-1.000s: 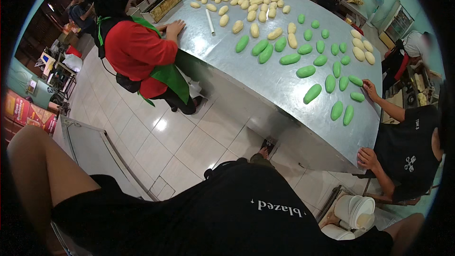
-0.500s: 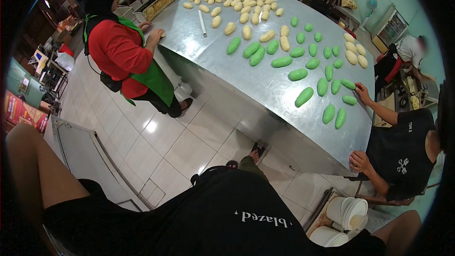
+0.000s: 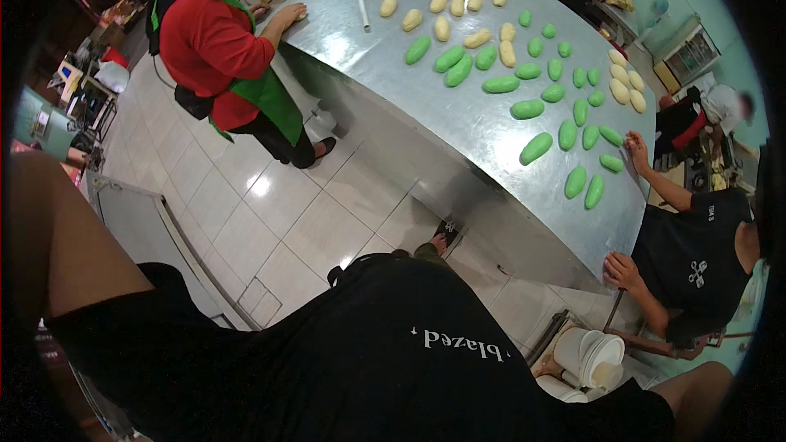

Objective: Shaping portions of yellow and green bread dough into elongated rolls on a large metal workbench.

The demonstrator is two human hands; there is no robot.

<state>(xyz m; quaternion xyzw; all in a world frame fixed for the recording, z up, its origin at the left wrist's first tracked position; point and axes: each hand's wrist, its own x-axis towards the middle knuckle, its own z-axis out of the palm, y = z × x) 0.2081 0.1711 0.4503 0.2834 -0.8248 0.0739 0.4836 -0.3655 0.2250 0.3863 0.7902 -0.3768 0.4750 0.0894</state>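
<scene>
Neither of my hands is in view. Only my bare upper left arm shows, lifted at the left edge, and part of my right arm at the lower right. In front of me stands a metal-topped table. Oval pieces of green dough lie spread over its right half. Cream-coloured dough pieces are gathered toward the far side, with a small group at the right edge. A white rod rests among the cream pieces at the left.
At the table's left side stands a person in red with a green apron. Another person in black is at the right end, both hands at the table edge. White buckets sit low at the right. A white panel stands at the left.
My view has shifted, so the table and dough appear farther right. More of my left arm shows, higher up. The dough pieces keep their arrangement.
</scene>
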